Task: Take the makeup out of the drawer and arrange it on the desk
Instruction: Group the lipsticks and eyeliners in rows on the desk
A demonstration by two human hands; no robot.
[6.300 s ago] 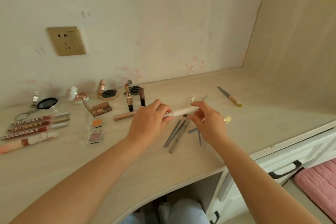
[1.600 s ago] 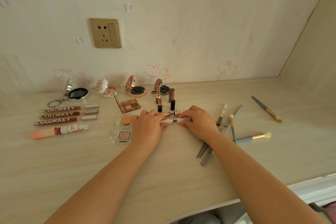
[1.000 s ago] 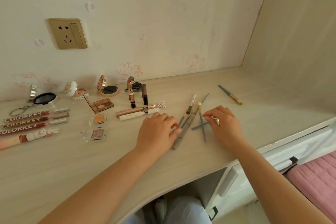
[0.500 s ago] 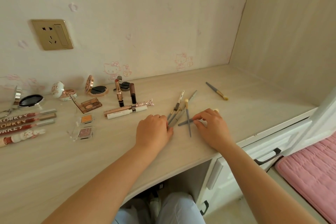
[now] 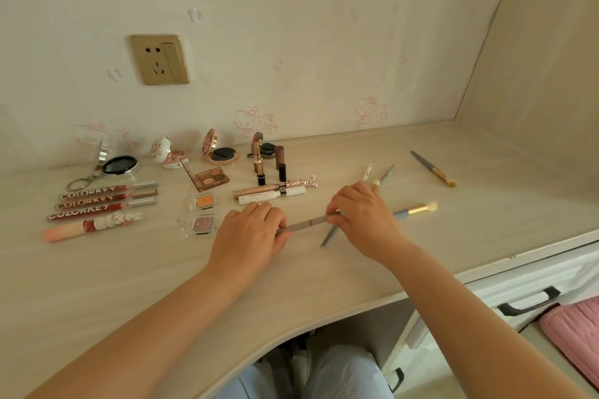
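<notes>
both hands (image 5: 249, 233) (image 5: 363, 217) now pinch one grey pencil (image 5: 308, 224), seemingly lifted from pile

Bare forearms, no sleeves; light blue trousers (image 5: 340, 376) on knees below desk edge

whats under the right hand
The right hand pinches one end of a grey pencil. A blue-grey brush handle pokes out below; how many more pencils it covers cannot be seen.

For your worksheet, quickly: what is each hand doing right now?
Left hand: grips one end of the grey pencil.
Right hand: pinches the pencil's other end.
</notes>
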